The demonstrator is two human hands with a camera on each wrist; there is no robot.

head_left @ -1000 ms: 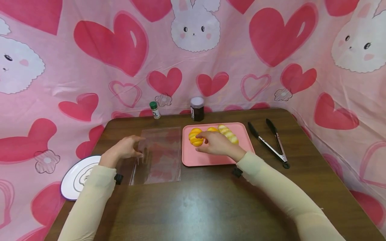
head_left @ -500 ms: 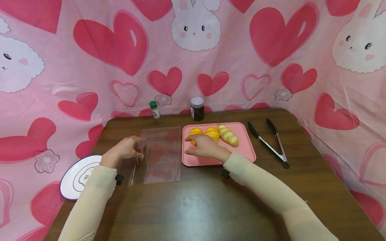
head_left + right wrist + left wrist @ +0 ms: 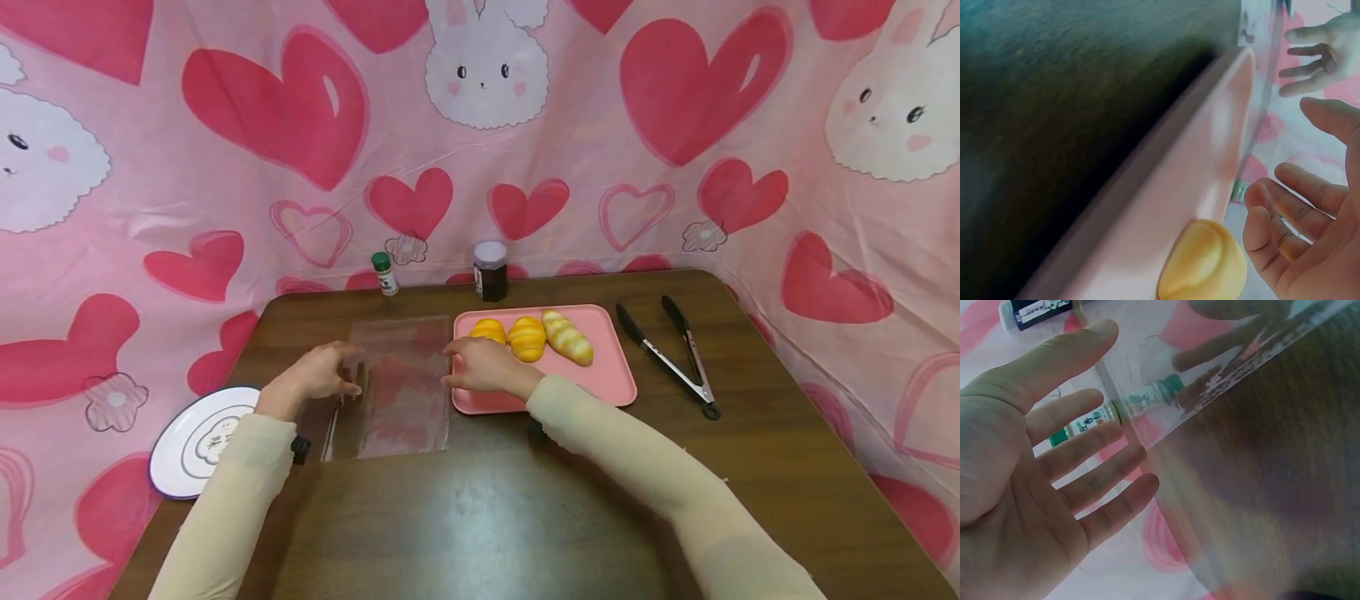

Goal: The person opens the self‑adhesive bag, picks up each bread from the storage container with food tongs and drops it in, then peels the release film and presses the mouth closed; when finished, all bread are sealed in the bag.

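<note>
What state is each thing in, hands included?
Left hand: relaxed, holding nothing
Right hand: relaxed, holding nothing
Clear plastic sheet: lying flat
Pink tray: lying flat, partly filled
Three breads: lying side by side
Tongs: spread open
Shaker: upright, green cap on
Dark jar: upright, lid on
Plate: face up, partly hidden

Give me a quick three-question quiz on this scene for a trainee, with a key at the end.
1. How many bread pieces can be seen on the pink tray?
2. True or false: the tongs lie with their arms spread apart.
3. What is the right hand holding: (a) the white plate, (b) the green-capped bottle, (c) nothing?

Key: 1. Three. 2. True. 3. (c) nothing.
</note>
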